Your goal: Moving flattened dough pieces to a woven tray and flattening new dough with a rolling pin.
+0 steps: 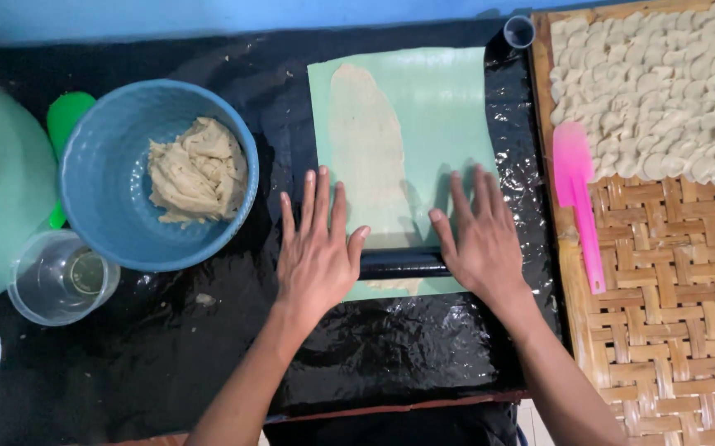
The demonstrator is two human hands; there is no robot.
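The table (pixel 167 363), covered in glossy black plastic sheet, is carrying all the work. At the right, a woven bamboo tray (pixel 671 281) is holding many small pale dough pieces (pixel 663 91) across its far half, with a pink spatula (pixel 576 198) lying on its left edge. At the left, a blue bowl (pixel 109 165) is holding a lump of dough (pixel 199 169); nearer sits a clear plastic cup (pixel 60 277), and a green utensil (pixel 64 124) is showing behind the bowl.

In the middle, a pale green mat (pixel 448 107) is lying on the plastic, with a long thin strip of rolled dough (pixel 365 149) running near to far along its left half. A dark rolling pin (pixel 399 264) is resting across the mat's near end.

The left hand (pixel 318 248) and right hand (pixel 477 239) are both pressing flat on the pin, fingers spread and extended, no grip closing around it.

Judged risks: the mat is sitting on slick plastic and may be sliding or creasing under forward pressure. The dough lies off-centre, mostly under the left hand, so uneven pressure may be thinning or tearing one edge. Open palms give little hold, so the pin could be skewing or slipping sideways. Thin dough may also be sticking to the pin and lifting
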